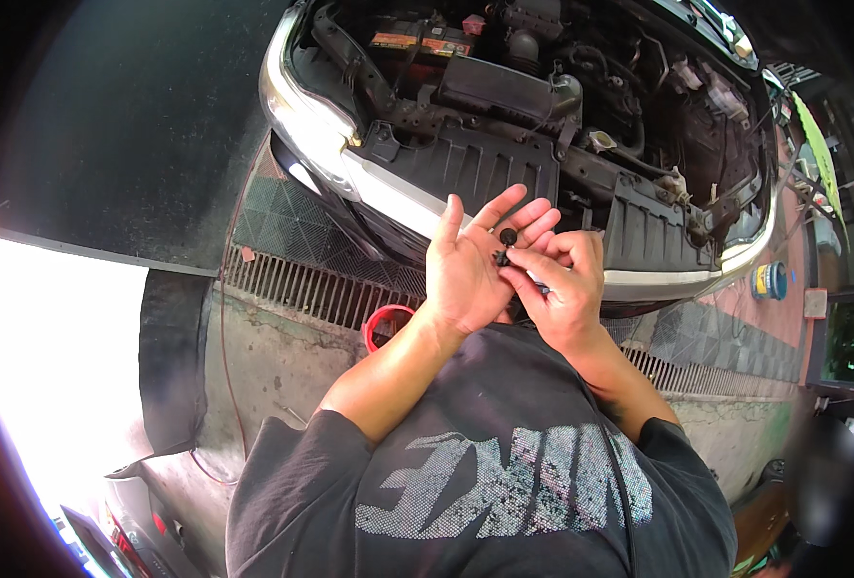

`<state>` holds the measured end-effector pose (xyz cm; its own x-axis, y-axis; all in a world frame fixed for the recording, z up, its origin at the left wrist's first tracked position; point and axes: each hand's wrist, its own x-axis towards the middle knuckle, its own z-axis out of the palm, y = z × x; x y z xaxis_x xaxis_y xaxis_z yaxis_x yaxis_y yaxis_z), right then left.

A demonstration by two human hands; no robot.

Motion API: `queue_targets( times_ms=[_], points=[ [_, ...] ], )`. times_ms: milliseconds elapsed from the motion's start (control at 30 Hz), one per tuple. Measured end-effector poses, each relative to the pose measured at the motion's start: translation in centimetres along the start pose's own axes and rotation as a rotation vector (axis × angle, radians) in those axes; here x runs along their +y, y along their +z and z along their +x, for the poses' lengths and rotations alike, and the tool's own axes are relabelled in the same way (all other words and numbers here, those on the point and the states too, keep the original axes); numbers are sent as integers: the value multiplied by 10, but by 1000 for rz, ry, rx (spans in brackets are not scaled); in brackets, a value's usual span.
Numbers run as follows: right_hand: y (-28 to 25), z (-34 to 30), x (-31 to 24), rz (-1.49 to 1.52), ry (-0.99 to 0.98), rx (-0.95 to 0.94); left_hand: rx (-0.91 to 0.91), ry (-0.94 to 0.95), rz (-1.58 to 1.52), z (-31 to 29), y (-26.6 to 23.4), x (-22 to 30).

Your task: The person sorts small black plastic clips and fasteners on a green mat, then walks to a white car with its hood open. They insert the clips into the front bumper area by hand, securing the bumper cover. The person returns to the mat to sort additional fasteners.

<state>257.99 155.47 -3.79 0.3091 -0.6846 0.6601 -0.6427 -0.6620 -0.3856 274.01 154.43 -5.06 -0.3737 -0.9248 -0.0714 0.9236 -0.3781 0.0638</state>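
My left hand (pixel 470 279) is held palm up, its fingers spread and slightly curled. On its fingers lies a small round black piece (pixel 508 237) that looks like a plastic push clip. Against the left palm, the thumb and forefinger of my right hand (pixel 569 294) pinch a second black clip (pixel 501 258). Something small and dark also shows below the right fingertips, too hidden to name. Both hands are in front of the car's front edge, above the bumper (pixel 403 197).
Beyond my hands the engine bay (pixel 504 87) stands open, with a battery (pixel 422 39) at its far left. A red ring-shaped rim (pixel 388 318) shows by my left forearm. A floor grate (pixel 321 294) runs below the bumper; a blue can (pixel 769 280) stands at right.
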Motion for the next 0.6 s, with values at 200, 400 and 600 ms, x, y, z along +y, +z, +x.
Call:
queue_targets(
  times_ms=[200, 400, 600],
  points=[
    [-9, 14, 9, -77, 7, -20, 96, -20, 78, 1, -11, 5],
    [-9, 25, 10, -91, -31, -325, 89, -105, 225, -5, -27, -1],
    [-4, -9, 19, -25, 0, -154, 367, -167, 376, -18, -48, -10]
  ],
)
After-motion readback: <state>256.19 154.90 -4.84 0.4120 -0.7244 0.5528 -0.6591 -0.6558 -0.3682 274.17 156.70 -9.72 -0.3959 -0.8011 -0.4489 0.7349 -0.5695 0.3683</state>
